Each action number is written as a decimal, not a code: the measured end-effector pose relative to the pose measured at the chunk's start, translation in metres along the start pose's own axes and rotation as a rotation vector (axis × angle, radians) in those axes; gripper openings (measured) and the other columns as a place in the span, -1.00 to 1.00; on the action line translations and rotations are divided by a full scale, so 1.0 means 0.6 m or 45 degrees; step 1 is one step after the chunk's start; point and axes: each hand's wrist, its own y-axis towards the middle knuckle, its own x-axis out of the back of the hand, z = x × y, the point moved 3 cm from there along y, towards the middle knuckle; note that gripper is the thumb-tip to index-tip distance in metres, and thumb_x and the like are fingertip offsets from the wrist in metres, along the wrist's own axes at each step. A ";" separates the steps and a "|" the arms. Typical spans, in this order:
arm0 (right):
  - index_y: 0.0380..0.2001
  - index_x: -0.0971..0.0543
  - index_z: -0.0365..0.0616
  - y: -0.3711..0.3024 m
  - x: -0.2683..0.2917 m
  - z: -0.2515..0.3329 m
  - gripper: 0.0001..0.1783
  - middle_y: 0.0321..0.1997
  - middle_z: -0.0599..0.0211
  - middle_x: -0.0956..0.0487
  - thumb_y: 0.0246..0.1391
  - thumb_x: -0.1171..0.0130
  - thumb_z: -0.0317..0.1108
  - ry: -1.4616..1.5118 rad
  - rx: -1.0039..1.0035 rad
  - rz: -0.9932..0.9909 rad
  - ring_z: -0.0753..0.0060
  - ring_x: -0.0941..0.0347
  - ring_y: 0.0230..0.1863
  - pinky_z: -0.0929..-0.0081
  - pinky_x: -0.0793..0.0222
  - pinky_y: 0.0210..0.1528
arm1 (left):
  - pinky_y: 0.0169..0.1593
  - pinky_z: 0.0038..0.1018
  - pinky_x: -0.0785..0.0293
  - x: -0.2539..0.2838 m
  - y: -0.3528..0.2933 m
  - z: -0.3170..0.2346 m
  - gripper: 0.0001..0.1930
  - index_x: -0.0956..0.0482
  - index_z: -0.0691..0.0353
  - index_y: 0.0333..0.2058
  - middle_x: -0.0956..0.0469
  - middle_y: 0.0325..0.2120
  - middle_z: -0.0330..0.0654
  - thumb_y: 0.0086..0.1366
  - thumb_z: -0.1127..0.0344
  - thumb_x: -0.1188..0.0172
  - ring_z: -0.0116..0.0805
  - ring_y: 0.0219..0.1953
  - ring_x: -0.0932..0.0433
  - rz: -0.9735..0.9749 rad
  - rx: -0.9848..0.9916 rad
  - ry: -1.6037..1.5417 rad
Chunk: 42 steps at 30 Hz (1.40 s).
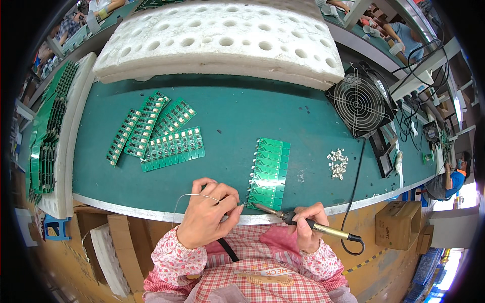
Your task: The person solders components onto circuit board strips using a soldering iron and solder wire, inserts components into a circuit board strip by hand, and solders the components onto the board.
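Note:
A green circuit board panel point(272, 171) lies on the green bench mat near its front edge, with a row of pins along its left side. My right hand point(307, 224) is closed around a soldering iron point(331, 231), its tip at the panel's lower left corner. Left of that corner, my left hand point(209, 214) pinches a thin solder wire point(184, 196), which loops back over the knuckles. The wire's working end by the iron tip is too small to make out. Several more board panels point(174, 146), fitted with black and white parts, lie overlapping farther left.
Small white connectors point(337, 164) are heaped on the right. A black fan point(359, 101) with a wire guard stands behind them. White foam with holes point(217, 55) spans the back; another foam slab point(76, 136) holds stacked boards at left. The iron's black cord point(356, 187) crosses the bench edge.

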 end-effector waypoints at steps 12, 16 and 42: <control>-0.43 -0.35 -0.24 0.005 -0.001 0.002 -0.89 -0.60 0.26 -0.50 0.05 -0.07 -0.48 -0.078 0.084 0.071 0.57 -0.42 -0.67 0.60 -0.33 -0.61 | -0.05 -0.26 -0.21 -0.003 0.002 -0.003 -0.88 -0.43 0.16 -0.49 -0.41 -0.41 -0.33 0.02 0.44 -0.23 -0.33 -0.35 -0.39 0.011 0.006 0.078; -0.43 -0.35 -0.24 0.005 -0.002 0.005 -0.90 -0.62 0.27 -0.49 0.04 -0.06 -0.49 -0.095 0.078 0.076 0.57 -0.41 -0.68 0.60 -0.32 -0.62 | -0.05 -0.26 -0.21 -0.001 0.001 -0.004 -0.88 -0.44 0.17 -0.49 -0.41 -0.41 -0.32 0.02 0.43 -0.23 -0.32 -0.35 -0.39 0.012 0.008 0.063; -0.42 -0.41 -0.22 -0.010 0.003 0.006 -0.90 -0.59 0.27 -0.51 0.05 -0.11 -0.44 -0.079 0.165 -0.047 0.51 -0.41 -0.67 0.58 -0.29 -0.61 | -0.10 -0.28 -0.23 0.001 -0.008 0.003 -0.86 -0.44 0.16 -0.51 -0.43 -0.43 -0.31 0.01 0.40 -0.26 -0.29 -0.35 -0.40 -0.148 0.119 0.000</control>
